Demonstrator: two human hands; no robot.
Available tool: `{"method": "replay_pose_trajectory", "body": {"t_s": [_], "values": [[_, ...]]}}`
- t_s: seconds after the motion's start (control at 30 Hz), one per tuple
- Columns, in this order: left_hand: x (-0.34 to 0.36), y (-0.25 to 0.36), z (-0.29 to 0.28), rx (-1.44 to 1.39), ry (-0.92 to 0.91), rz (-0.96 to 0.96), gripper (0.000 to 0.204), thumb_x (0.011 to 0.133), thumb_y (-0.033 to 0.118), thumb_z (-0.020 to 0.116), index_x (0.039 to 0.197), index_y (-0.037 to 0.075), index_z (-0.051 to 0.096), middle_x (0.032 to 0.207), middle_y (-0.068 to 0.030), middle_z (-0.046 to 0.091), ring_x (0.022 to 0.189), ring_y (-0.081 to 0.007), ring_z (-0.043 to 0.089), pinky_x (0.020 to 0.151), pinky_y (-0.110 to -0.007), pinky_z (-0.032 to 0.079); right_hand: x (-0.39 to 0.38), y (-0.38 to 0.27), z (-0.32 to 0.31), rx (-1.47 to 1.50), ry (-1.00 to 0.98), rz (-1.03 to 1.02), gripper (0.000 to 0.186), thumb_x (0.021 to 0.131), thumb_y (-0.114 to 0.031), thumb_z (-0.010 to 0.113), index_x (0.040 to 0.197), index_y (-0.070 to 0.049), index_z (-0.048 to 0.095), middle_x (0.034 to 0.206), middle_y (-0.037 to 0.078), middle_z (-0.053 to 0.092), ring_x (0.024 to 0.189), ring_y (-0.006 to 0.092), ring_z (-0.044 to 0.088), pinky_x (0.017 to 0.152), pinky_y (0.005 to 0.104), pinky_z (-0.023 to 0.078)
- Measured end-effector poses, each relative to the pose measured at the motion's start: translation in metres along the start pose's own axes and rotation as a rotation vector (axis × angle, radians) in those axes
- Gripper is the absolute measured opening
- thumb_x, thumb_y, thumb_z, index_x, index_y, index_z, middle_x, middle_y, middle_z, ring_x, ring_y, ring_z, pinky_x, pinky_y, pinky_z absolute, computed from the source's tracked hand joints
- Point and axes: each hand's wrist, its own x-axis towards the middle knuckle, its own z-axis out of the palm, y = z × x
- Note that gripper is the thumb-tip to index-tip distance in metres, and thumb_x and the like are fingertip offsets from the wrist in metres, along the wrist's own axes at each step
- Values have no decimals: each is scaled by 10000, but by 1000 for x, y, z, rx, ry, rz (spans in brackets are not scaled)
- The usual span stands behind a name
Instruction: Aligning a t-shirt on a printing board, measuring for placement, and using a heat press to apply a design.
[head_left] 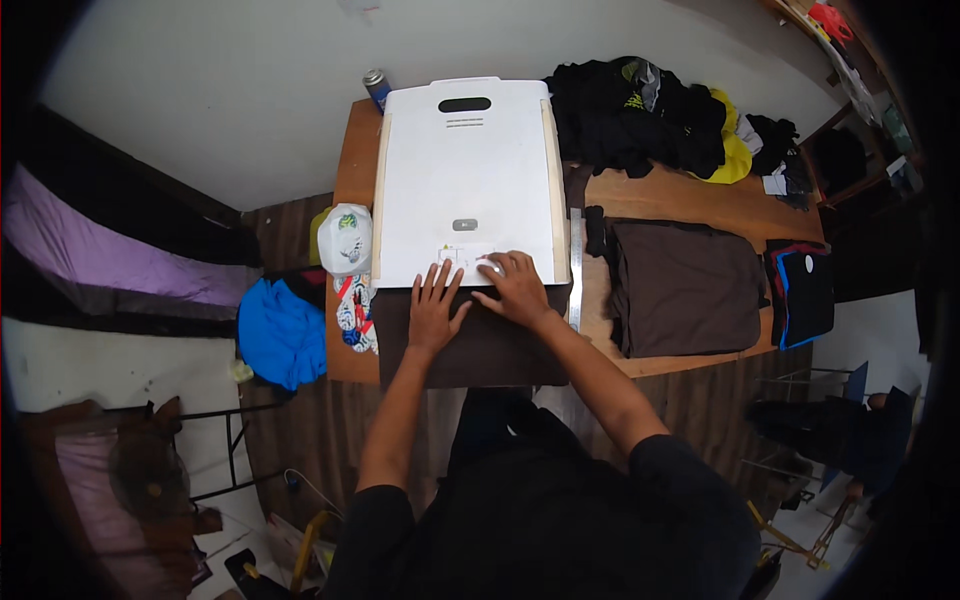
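A large white panel (465, 180) with a slot-shaped handle hole at its far end lies in front of me on the table. Dark brown cloth (470, 350) comes out from under its near edge and hangs over the table's front. My left hand (434, 310) rests across that edge, fingers spread, fingertips on the panel and palm over the cloth. Beside it, my right hand (517, 287) touches the same edge with its fingers slightly bent and the thumb apart. Nothing shows in either hand.
Folded brown cloth (685, 290) and a dark folded pile (802, 295) lie to the right. A metal ruler (576, 260) runs beside the panel. Black garments (640, 120) heap at the back. Left are a spray can (376, 88), white plastic bag (345, 240) and blue cloth (282, 332).
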Motion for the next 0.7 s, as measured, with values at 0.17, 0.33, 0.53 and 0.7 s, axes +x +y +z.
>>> {"method": "replay_pose_trajectory", "body": {"t_s": [0.17,0.33,0.53,0.7], "values": [[4,3,-16,-1,-99,24,834,939,540,652,1615,180,324,1685,-122,256,1552,-329,230,1257,-530,160,29,-9,-1,50,159,166,423,938,-233,666,1324,-73,596,1358,174,541,1284,370,483,1095,492,381],[0,0,-14,-41,-103,23,839,944,570,622,1624,192,310,1700,-111,227,1567,-322,194,1261,-521,145,51,-27,20,-89,59,280,565,1007,-330,557,1536,-151,467,1581,199,390,1480,408,326,1231,552,189],[-1,-9,-18,-96,-155,84,885,915,548,666,1618,147,309,1701,-124,212,1571,-323,177,1259,-527,126,52,-32,32,-183,-1,375,612,990,-372,537,1563,-179,444,1616,187,354,1516,400,267,1241,582,123],[-1,-26,-22,-141,-219,158,882,923,513,665,1631,156,280,1717,-104,173,1583,-303,149,1252,-498,144,56,-42,32,-227,-32,397,603,980,-349,541,1557,-198,455,1612,197,350,1514,411,264,1236,595,132]]}}
